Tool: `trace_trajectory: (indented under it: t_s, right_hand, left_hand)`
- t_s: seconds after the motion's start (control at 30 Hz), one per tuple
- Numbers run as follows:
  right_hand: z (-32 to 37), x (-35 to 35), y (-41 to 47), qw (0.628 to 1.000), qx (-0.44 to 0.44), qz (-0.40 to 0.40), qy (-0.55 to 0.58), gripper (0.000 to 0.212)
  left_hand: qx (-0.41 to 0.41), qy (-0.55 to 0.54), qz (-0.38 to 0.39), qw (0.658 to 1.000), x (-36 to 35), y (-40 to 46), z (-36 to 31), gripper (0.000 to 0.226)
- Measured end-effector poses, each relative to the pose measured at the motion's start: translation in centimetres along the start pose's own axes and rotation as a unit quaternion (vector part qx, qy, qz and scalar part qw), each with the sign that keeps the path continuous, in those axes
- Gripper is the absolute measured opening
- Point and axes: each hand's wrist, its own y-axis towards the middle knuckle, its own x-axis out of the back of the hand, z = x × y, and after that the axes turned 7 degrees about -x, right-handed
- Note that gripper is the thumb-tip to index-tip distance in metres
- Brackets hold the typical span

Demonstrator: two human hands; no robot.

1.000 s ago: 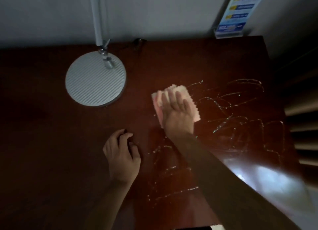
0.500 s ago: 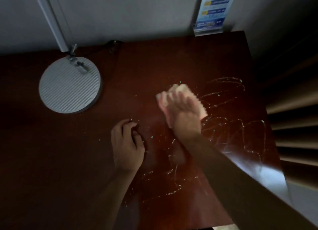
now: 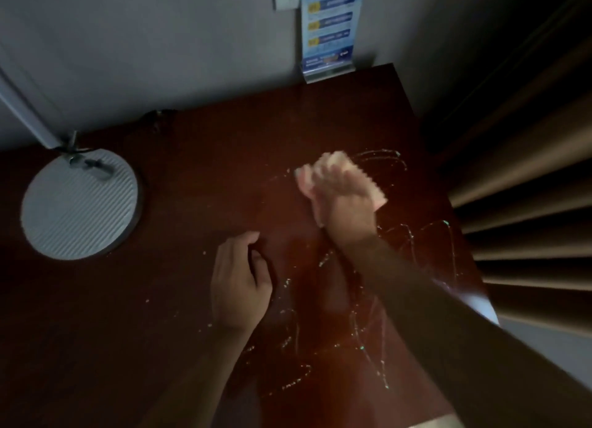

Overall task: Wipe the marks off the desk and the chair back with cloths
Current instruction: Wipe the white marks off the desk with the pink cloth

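Note:
The dark red-brown desk (image 3: 198,203) carries pale scribbled marks (image 3: 416,245) on its right half and near its front. My right hand (image 3: 342,196) lies flat on a pink cloth (image 3: 374,188) and presses it onto the desk at the upper edge of the marks; the hand is motion-blurred. My left hand (image 3: 238,280) rests on the desk to the left of the marks, fingers loosely curled, holding nothing. No chair back is in view.
A round grey ribbed lamp base (image 3: 80,203) with its white stem (image 3: 22,107) stands at the desk's back left. A blue sign holder (image 3: 330,30) stands at the back edge against the wall. Brown curtain folds (image 3: 528,203) hang past the desk's right edge.
My right hand has slid the pink cloth to the right and slightly away across the marks. The view has swung, so the lamp base sits further left. My left hand has stayed put.

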Motion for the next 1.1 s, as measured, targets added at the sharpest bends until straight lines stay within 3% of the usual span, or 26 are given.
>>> trace_trajectory:
  t_s: [0.1, 0.17, 0.27, 0.37, 0.43, 0.5, 0.57, 0.63, 0.7, 0.77, 0.83, 0.9, 1.0, 1.1]
  right_hand:
    - [-4.7, 0.6, 0.0, 0.997, -0.071, -0.039, -0.018, 0.033]
    - [-1.4, 1.0, -1.1, 0.997, -0.036, -0.062, -0.024, 0.041]
    - [3.6, 1.4, -3.2, 0.992, 0.05, -0.03, 0.114, 0.05]
    - [0.3, 1.3, -2.5, 0.984, 0.058, -0.036, 0.162, 0.041]
    - [-4.7, 0.3, -0.6, 0.991, -0.01, -0.051, 0.125, 0.039]
    - [-10.1, -0.6, 1.1, 0.994, -0.099, -0.009, 0.052, 0.039]
    - [-12.1, -0.8, 1.2, 0.992, -0.124, -0.024, -0.014, 0.038]
    - [-8.8, 0.3, -0.3, 0.996, -0.068, -0.048, -0.033, 0.042]
    - [-3.4, 1.6, -3.5, 0.994, 0.029, -0.075, 0.07, 0.043]
    - [-0.9, 2.2, -5.1, 0.984, 0.052, -0.057, 0.159, 0.034]
    - [-3.6, 1.8, -4.1, 0.984, 0.018, -0.017, 0.174, 0.029]
    - [-8.5, 1.0, -2.3, 0.992, -0.066, 0.027, 0.1, 0.046]
    - [-13.6, 0.8, -1.6, 0.982, -0.182, -0.05, 0.023, 0.033]
    - [-9.8, 1.4, -4.4, 0.99, -0.125, -0.054, 0.046, 0.033]
  left_hand:
    - [0.015, -0.026, -0.001, 1.0, -1.6, 0.7, -1.9, 0.03]
    - [0.007, -0.042, -0.03, 0.999, -2.1, 1.2, -2.8, 0.03]
    - [0.028, -0.05, -0.068, 0.996, -2.9, 2.0, -3.0, 0.032]
    - [0.028, -0.05, -0.054, 0.997, -3.6, 2.5, -3.2, 0.033]
    - [0.034, -0.053, -0.03, 0.998, -4.0, 3.0, -3.6, 0.034]
    - [0.031, -0.062, -0.01, 0.998, -4.7, 3.3, -4.8, 0.037]
    - [0.026, -0.067, -0.004, 0.997, -5.1, 3.5, -5.9, 0.037]
    - [0.016, -0.068, -0.018, 0.997, -5.3, 3.6, -6.6, 0.035]
    - [0.021, -0.075, -0.022, 0.997, -5.5, 3.8, -6.7, 0.036]
    - [0.039, -0.073, -0.003, 0.997, -5.5, 3.9, -6.8, 0.038]
    - [0.043, -0.073, 0.011, 0.996, -5.6, 4.1, -7.0, 0.042]
    - [0.048, -0.081, 0.027, 0.995, -5.8, 4.3, -7.3, 0.042]
    - [0.043, -0.091, 0.032, 0.994, -6.2, 4.1, -8.0, 0.044]
    - [0.039, -0.107, 0.021, 0.993, -6.4, 4.0, -8.5, 0.043]
